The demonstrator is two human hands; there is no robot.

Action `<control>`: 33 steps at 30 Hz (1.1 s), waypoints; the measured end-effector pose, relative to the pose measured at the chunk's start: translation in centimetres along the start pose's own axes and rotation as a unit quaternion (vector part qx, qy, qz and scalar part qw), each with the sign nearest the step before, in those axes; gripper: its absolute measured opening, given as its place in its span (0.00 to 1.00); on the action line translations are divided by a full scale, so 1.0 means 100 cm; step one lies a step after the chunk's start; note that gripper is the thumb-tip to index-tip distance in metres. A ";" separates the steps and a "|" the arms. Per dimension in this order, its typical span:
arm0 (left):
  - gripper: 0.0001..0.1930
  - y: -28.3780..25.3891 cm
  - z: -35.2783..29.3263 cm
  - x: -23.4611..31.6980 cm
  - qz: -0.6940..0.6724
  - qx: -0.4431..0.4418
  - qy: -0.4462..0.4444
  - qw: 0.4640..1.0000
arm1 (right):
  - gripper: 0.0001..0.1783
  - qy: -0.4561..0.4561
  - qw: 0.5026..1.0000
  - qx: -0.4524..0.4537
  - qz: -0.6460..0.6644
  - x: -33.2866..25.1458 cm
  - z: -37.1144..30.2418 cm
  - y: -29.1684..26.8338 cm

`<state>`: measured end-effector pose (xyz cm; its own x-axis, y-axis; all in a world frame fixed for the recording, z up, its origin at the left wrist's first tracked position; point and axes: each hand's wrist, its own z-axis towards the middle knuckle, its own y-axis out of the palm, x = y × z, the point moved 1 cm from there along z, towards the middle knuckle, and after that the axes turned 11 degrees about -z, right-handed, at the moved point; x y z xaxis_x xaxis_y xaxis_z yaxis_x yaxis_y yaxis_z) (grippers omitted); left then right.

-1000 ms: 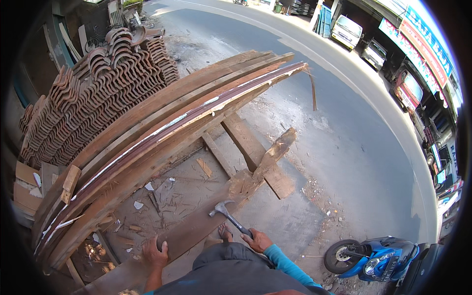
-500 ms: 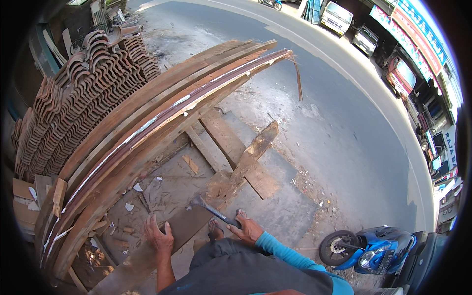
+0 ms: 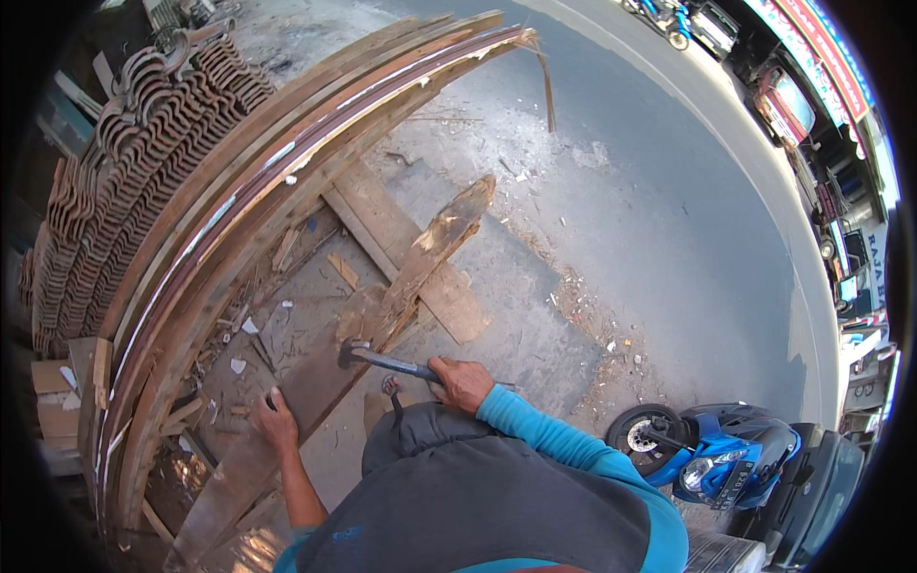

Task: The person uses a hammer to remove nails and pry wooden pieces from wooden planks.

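Note:
My right hand is closed around the handle of a claw hammer. Its metal head is over a long worn wooden plank, and I cannot tell whether it touches. The plank runs from lower left toward a splintered far end, where it lies across another board. My left hand grips the plank's left edge nearer to me, its fingers partly hidden. Part of my foot shows beside the plank, below the hammer.
Long stacked timbers curve along the left, with piled clay roof tiles beyond. Wood scraps and debris litter the ground. A blue motorbike stands at right near a dark vehicle. A road runs behind.
My left hand has gone from spread fingers to gripping the plank's edge. The hammer has turned to lie more level, its head a little lower left. The view has shifted.

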<state>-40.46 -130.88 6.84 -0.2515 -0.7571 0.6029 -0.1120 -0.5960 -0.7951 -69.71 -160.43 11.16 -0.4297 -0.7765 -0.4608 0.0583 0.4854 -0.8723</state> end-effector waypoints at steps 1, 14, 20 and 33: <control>0.24 0.006 0.004 -0.004 0.003 0.009 0.019 1.000 | 0.19 0.003 0.999 -0.039 -0.015 0.002 0.003 0.001; 0.23 0.016 -0.002 -0.006 0.023 0.061 -0.007 0.998 | 0.16 -0.028 0.787 0.291 0.543 0.001 0.076 -0.179; 0.20 0.010 -0.001 0.012 0.034 0.072 -0.001 0.997 | 0.18 -0.018 0.686 0.321 0.653 0.018 0.162 -0.175; 0.16 0.021 -0.001 0.001 0.062 0.116 0.014 0.991 | 0.17 0.131 0.609 0.211 0.753 0.083 0.282 -0.054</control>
<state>-40.83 -132.18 5.27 -0.2773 -0.8224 0.4967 0.1451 -0.5469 -0.8246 -48.16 -180.87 7.46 0.2709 0.5400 -0.7969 0.7670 0.3791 0.5177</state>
